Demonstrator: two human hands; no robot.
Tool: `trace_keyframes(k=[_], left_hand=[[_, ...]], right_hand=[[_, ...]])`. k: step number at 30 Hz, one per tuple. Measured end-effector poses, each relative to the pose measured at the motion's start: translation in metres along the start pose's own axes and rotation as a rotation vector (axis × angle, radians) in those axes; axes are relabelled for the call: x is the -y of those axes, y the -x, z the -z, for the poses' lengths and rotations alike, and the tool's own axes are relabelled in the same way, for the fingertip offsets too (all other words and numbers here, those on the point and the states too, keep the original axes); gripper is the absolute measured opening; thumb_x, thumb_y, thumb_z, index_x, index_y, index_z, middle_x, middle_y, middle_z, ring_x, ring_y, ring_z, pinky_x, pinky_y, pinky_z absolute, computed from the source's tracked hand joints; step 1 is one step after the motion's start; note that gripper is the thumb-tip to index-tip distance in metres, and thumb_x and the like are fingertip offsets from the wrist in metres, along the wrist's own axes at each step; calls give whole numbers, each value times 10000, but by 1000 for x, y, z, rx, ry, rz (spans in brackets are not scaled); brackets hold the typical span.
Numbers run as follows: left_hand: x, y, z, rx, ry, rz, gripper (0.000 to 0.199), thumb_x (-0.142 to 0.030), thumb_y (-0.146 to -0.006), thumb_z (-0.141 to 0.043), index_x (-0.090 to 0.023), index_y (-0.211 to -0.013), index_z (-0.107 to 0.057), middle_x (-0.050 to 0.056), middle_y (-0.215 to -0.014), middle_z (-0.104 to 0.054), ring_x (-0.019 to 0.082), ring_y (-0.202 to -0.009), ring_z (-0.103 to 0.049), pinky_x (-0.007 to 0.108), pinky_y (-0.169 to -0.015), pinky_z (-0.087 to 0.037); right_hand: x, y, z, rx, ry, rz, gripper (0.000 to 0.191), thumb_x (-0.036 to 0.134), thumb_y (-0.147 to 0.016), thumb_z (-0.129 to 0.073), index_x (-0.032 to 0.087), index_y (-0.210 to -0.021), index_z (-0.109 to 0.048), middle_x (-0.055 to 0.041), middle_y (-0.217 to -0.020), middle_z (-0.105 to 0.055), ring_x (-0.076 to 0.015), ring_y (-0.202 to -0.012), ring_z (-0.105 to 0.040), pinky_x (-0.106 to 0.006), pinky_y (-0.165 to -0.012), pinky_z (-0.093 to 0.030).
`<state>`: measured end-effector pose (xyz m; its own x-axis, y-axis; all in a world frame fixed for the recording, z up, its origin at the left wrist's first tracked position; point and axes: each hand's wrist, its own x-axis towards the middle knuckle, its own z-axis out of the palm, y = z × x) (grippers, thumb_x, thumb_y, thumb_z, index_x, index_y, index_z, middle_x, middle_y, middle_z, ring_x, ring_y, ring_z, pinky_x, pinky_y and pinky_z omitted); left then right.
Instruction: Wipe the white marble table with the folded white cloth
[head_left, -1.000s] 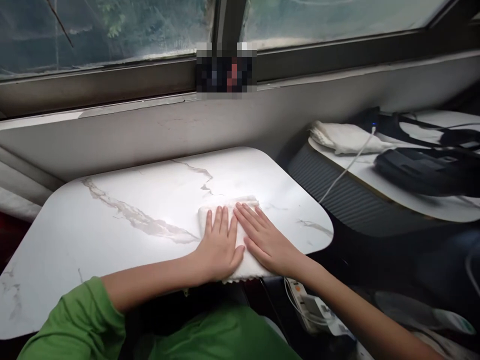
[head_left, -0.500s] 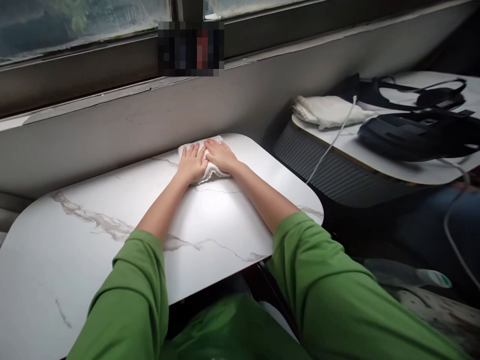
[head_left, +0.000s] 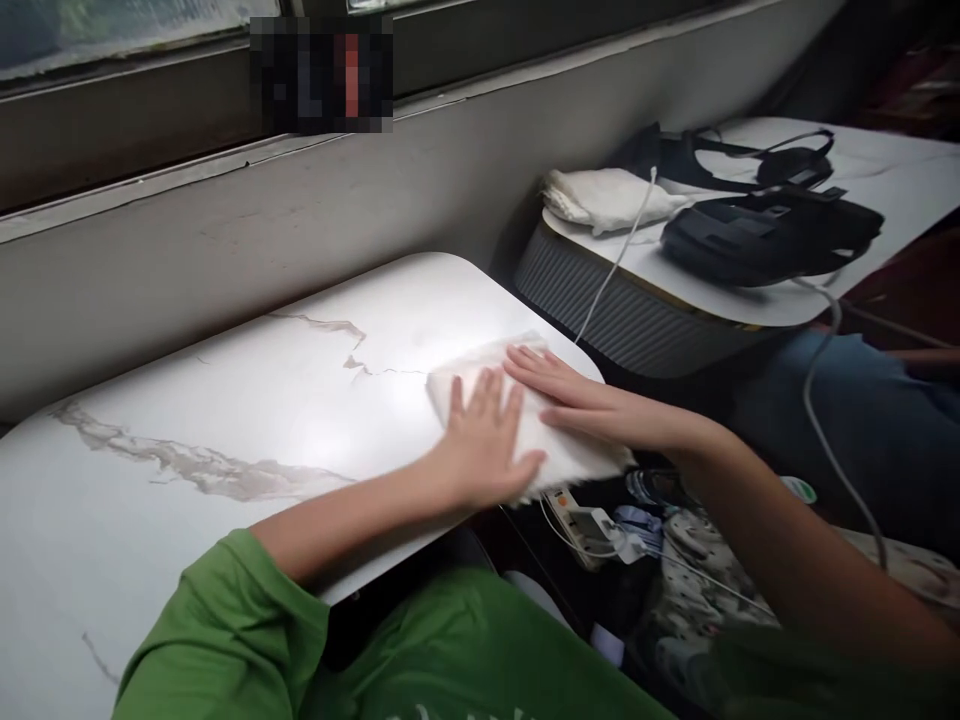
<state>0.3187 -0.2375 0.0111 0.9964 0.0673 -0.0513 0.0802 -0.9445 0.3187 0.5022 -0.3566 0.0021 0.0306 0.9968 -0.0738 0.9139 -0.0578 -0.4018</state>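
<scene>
No text, brand or number can be read. At six o'clock, white marks like the tops of letters show on the green shirt (head_left: 465,660), cut off by the bottom edge of the view, so no word can be made out. At five o'clock, the power strip (head_left: 576,530) carries a small orange mark with nothing legible on it. Toward four o'clock, a round green-and-white patch (head_left: 799,489) is too small and blurred to tell whether it bears print.
</scene>
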Motion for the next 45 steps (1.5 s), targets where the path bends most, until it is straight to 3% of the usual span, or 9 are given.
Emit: trace_keyframes(k=[3, 7, 15, 21, 24, 28, 36, 40, 45], left_hand=[[-36, 6, -12, 15, 14, -53, 729, -491, -969, -279, 9, -1490, -177, 233, -1569, -70, 319, -1462, 11, 559, -1178, -36], [-33, -17, -16, -36, 17, -5, 703, -466, -971, -266, 16, -1480, -204, 231, -1568, -96, 325, -1464, -13, 557, -1180, -26], [103, -127, 31, -115, -24, 266, 607, -237, -938, -252, -13, -1499, -196, 120, -1586, -176, 193, -1470, -125, 387, -1211, -41], [160, -152, 51, -204, -117, 412, 581, -213, -943, -244, -17, -1490, -249, 131, -1576, -206, 211, -1465, -155, 415, -1203, -47], [150, -145, 48, -205, -145, 402, 583, -204, -937, -272, -6, -1485, -254, 149, -1576, -197, 222, -1464, -153, 415, -1201, -48], [101, -118, 30, -182, -158, 291, 575, -216, -941, -290, -5, -1476, -270, 171, -1568, -211, 252, -1460, -166, 449, -1197, -55], [-5, -27, -15, -223, -79, 133, 590, -331, -964, -263, -16, -1462, -290, 178, -1558, -239, 299, -1462, -138, 453, -1203, -52], [-4, -10, -15, -201, -83, 117, 596, -332, -973, -252, 1, -1468, -273, 193, -1561, -206, 299, -1464, -126, 469, -1201, -52], [57, -30, 13, -119, -82, 217, 598, -319, -974, -270, -38, -1501, -229, 149, -1581, -163, 243, -1471, -112, 429, -1207, -53]], right_hand=[[-1, 40, -5, -41, 29, 1, 606, 436, -974, -271, 351, -1534, -57, 55, -1594, -91, -180, -1452, -67, -468, -1174, -245], [-10, 23, -14, -130, 104, -62, 579, 350, -981, -193, 276, -1545, -81, 7, -1593, -147, -171, -1452, -113, -483, -1175, -239], [-57, -151, 14, -231, 231, -210, 636, 298, -909, -283, 46, -1493, -282, -120, -1574, -235, -263, -1456, -181, -495, -1182, -161], [-61, -233, 29, -253, 231, -230, 628, 250, -902, -263, 15, -1484, -289, -131, -1564, -267, -265, -1450, -205, -477, -1184, -150], [-66, -215, 27, -234, 211, -147, 631, 280, -914, -266, 58, -1505, -253, -109, -1572, -253, -280, -1448, -208, -509, -1178, -158], [-64, -139, 15, -164, 219, -96, 637, 363, -953, -241, 120, -1537, -169, -77, -1590, -205, -277, -1456, -174, -513, -1181, -172], [9, 7, -31, -305, 278, -43, 631, 330, -975, -217, 191, -1556, -14, -92, -1585, -200, -244, -1453, -185, -549, -1168, -220], [24, 7, -39, -311, 302, -48, 636, 322, -967, -222, 177, -1557, -34, -104, -1577, -223, -247, -1453, -188, -545, -1166, -222], [17, -70, -28, -255, 294, -114, 609, 325, -960, -209, 95, -1524, -219, -131, -1571, -237, -244, -1459, -175, -503, -1181, -182]])
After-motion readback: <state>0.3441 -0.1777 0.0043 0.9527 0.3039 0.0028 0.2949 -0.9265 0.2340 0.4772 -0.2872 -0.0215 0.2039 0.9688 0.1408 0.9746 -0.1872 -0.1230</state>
